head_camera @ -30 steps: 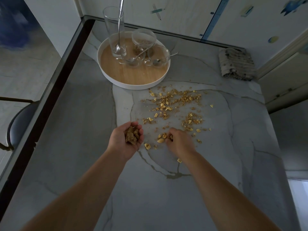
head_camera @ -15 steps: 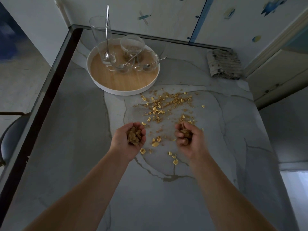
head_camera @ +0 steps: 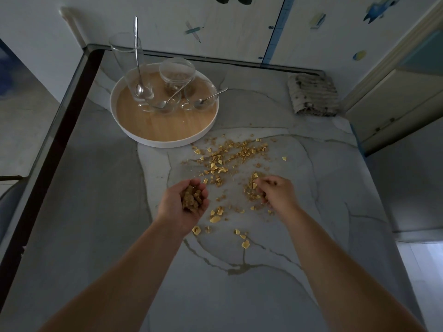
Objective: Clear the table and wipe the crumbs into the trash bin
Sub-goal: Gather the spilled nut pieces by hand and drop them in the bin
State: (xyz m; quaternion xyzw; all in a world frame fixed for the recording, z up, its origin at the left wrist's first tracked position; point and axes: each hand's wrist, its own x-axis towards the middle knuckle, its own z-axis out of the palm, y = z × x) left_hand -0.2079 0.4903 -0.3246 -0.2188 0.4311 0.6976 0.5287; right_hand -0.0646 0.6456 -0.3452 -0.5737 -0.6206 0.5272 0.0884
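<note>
the left hand (head_camera: 183,207) is palm up above the counter (head_camera: 100,212), its fingers (head_camera: 200,185) curled round a heap of gathered crumbs (head_camera: 190,200) cupped in the palm. the right hand (head_camera: 278,194) is down among the scattered crumbs (head_camera: 230,156), its fingers (head_camera: 263,182) bent and pinching at a small pile beneath them; whether they have anything gripped i cannot tell. more loose bits lie between the two hands and nearer the body.

beyond the scatter sits the round tray (head_camera: 167,140), its near rim just beside the farthest crumbs, carrying a tall glass (head_camera: 124,58) with a long spoon (head_camera: 136,44) in it, a small jar (head_camera: 177,73) and low glass bowls (head_camera: 203,97) with spoons. a folded cloth (head_camera: 312,94) lies at the far right corner, well apart from the hands. the counter's dark left edge (head_camera: 60,130) runs along a wide bare stretch of marbled surface; the right edge drops away close beside the right forearm. the near half of the counter under both forearms is open.

half a second ago the right hand was lifted, palm turned up with crumbs in it; it has since gone down and outward to the right-hand pile, while the left has stayed cupped in much the same place
</note>
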